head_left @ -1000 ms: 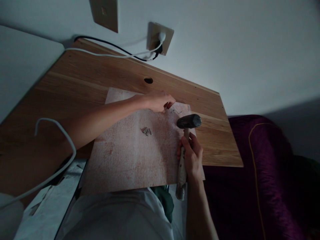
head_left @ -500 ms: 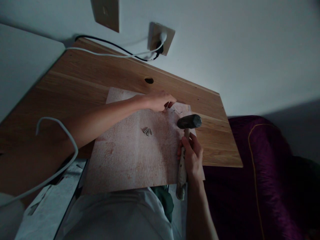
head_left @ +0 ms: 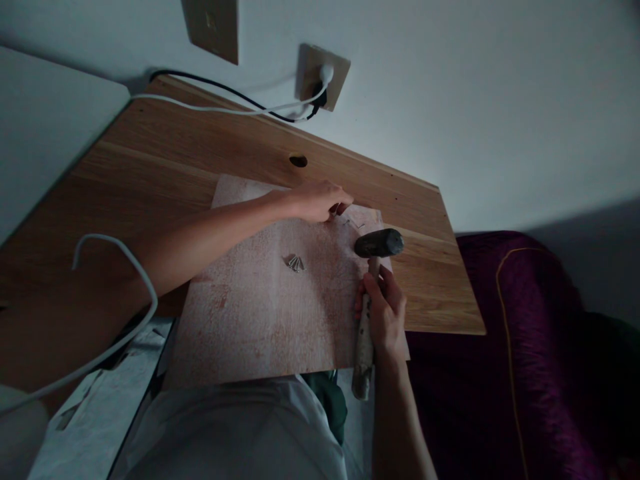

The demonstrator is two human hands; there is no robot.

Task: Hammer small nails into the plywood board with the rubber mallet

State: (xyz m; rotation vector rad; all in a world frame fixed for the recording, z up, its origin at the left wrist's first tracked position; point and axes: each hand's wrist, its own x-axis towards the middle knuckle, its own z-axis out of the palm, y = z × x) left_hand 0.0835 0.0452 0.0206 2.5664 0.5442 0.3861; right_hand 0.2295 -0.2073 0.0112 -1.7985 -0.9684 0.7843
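My right hand (head_left: 384, 307) is wrapped around the pale, worn handle of a hammer (head_left: 379, 243), close below its dark head. The hammer head hangs over the right part of a whitish, reddish-flecked board (head_left: 250, 327). At the board's far edge, my left hand (head_left: 323, 202) is closed with its fingertips pinched together. What they hold, if anything, is too small to make out. Just right of those fingertips a thin, nail-like sliver (head_left: 359, 225) shows on the board. A small bunch of metal nails or screws (head_left: 295, 263) lies mid-board.
Beneath the board is a wooden desktop (head_left: 430, 280) with a cable hole (head_left: 299, 161). Cables run along the wall to a socket (head_left: 325, 77). A white cable (head_left: 150, 293) loops over my left arm. Purple fabric (head_left: 500, 373) lies to the right.
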